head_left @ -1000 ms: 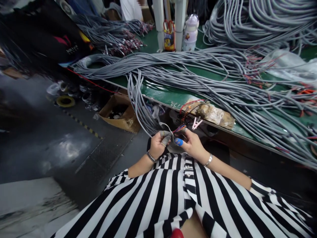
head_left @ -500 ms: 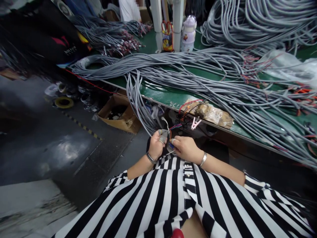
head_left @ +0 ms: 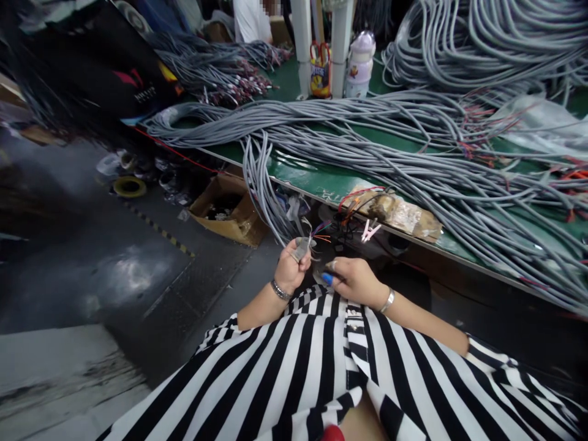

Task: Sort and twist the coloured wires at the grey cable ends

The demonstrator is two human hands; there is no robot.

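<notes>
My left hand (head_left: pixel 293 264) is closed around the end of a grey cable, its thumb and finger wrapped in grey coverings. Purple, orange and pale loose wires (head_left: pixel 320 236) fan out from that cable end above my fingers. To the right and slightly lower, my right hand (head_left: pixel 353 280) is closed, apart from the wires. Something blue (head_left: pixel 327 278) shows at its thumb; whether this is a covering or part of a tool I cannot tell. A dark shape shows at the fingertips, too blurred to name. A hanging bundle of grey cables (head_left: pixel 263 184) runs down towards my left hand.
Long grey cables (head_left: pixel 321 116) cover the green table (head_left: pixel 294 168). At its edge are a taped block (head_left: pixel 404 214) and a pink clip (head_left: pixel 370 231). A bottle (head_left: pixel 361 64) stands behind. Below is an open cardboard box (head_left: pixel 225 211). A person in white (head_left: pixel 252 21) is far back.
My right hand has drawn away from the cable end, to the right and down. The orange wires now stick out to the right. The view has shifted slightly.
</notes>
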